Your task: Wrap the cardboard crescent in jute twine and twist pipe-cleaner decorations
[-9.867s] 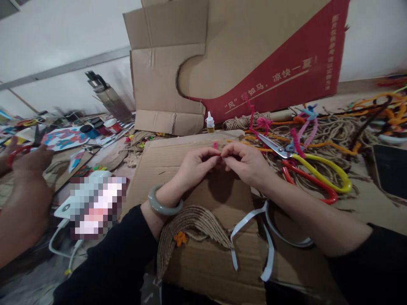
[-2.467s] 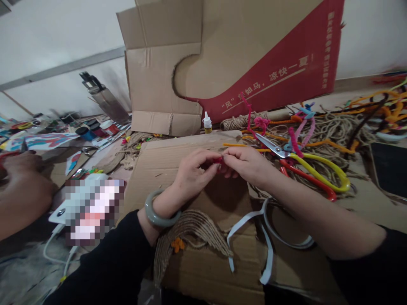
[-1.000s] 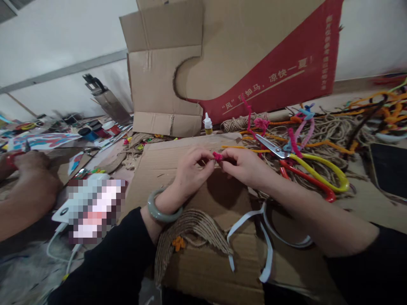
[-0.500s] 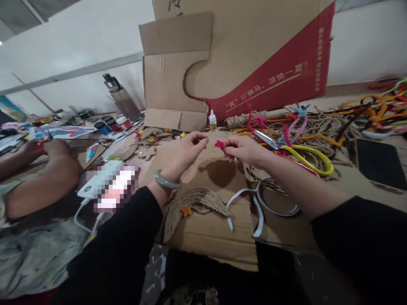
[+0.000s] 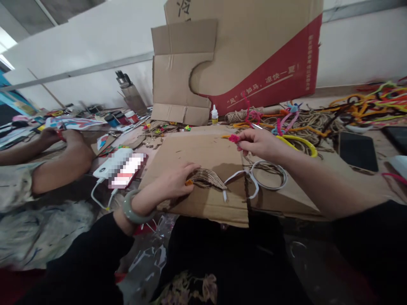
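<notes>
My left hand (image 5: 173,180), a jade-coloured bangle at its wrist, closes over the left part of an arch of coiled twine (image 5: 208,177). An orange flower-like piece (image 5: 189,182) on the arch shows by the fingertips. The arch lies on a cardboard sheet (image 5: 203,148). Pinched between thumb and fingers of my right hand (image 5: 256,142) is a small pink pipe-cleaner flower (image 5: 234,138), raised over the sheet's right edge. A white strip (image 5: 237,173) trails from the arch's right end towards a roll of white tape (image 5: 270,174).
Yellow-handled scissors (image 5: 302,146), partly hidden by my right hand, lie among twine and pipe cleaners (image 5: 356,101). A glue bottle (image 5: 214,114) stands before the upright cardboard (image 5: 263,55). A dark phone (image 5: 358,151) lies right; a power bank (image 5: 112,163) left. Another person's hands (image 5: 60,135) work at far left.
My left hand has come down and nearer to me, from above the sheet onto the twine arch. My right hand still holds the pink flower. The view has shifted somewhat.
</notes>
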### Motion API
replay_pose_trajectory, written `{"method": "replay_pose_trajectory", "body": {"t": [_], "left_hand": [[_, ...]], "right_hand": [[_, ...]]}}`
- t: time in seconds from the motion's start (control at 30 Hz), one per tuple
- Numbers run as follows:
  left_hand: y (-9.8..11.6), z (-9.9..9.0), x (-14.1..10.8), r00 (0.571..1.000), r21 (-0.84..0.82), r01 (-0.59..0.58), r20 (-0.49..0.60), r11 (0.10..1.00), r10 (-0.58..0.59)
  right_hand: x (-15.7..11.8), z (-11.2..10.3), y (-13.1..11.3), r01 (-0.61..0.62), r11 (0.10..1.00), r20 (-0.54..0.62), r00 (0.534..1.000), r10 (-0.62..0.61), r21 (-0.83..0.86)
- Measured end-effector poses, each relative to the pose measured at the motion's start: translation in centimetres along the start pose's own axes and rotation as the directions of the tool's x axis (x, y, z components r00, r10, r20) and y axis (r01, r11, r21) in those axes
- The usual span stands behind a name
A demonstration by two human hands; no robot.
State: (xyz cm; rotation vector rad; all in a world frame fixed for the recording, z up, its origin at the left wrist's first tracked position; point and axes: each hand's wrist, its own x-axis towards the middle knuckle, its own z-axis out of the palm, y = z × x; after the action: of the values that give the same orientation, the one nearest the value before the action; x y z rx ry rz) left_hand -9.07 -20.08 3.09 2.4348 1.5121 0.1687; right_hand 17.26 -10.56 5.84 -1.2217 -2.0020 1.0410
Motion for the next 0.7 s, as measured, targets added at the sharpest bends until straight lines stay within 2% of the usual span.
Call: {"method": "replay_pose_trajectory", "body": {"t": [0.13, 0.23, 0.3, 0.4, 0.47, 0.53, 0.6, 0.7], "left_hand": [[-0.8, 0.3, 2.6, 0.993, 0.108, 0.056, -0.109, 0.993, -0.044], [-0.6, -0.8, 4.6, 0.977, 0.119, 0.182, -0.135, 0.976, -0.166], [0.3, -1.6, 5.1, 0.955, 0.07, 0.234, -0.204, 0.97, -0.215], [2.5, -1.7, 4.9, 0.911, -0.205, 0.146, -0.354, 0.968, -0.212], [4.0, -0.8, 4.6, 0.925, -0.44, 0.022, -0.331, 0.897, -0.185], [5.4, 0.6, 4.5, 0.934, -0.566, -0.057, -0.321, 0.822, -0.157], [6.3, 2.0, 4.7, 0.902, -0.566, -0.076, -0.39, 0.821, -0.186], [7.2, 3.6, 5.2, 0.85, -0.475, -0.065, -0.487, 0.877, -0.201]], "right_hand": [[-0.5, 0.9, 0.4, 0.08, 0.996, -0.023, 0.996, -0.081, -0.037], [-0.8, 1.8, 1.1, 0.086, 0.994, -0.035, 0.995, -0.089, -0.066], [-1.2, 2.5, 1.5, 0.093, 0.99, -0.053, 0.994, -0.099, -0.107], [-2.3, 3.3, 1.6, 0.126, 0.935, -0.114, 0.978, -0.172, -0.332], [-3.2, 3.6, 1.2, 0.13, 0.857, -0.137, 0.964, -0.226, -0.499], [-4.0, 3.8, 0.7, 0.14, 0.798, -0.126, 0.957, -0.261, -0.586], [-4.6, 3.9, 0.2, 0.164, 0.766, -0.084, 0.958, -0.274, -0.621], [-5.0, 3.9, 0.1, 0.172, 0.757, -0.032, 0.969, -0.247, -0.631]]}}
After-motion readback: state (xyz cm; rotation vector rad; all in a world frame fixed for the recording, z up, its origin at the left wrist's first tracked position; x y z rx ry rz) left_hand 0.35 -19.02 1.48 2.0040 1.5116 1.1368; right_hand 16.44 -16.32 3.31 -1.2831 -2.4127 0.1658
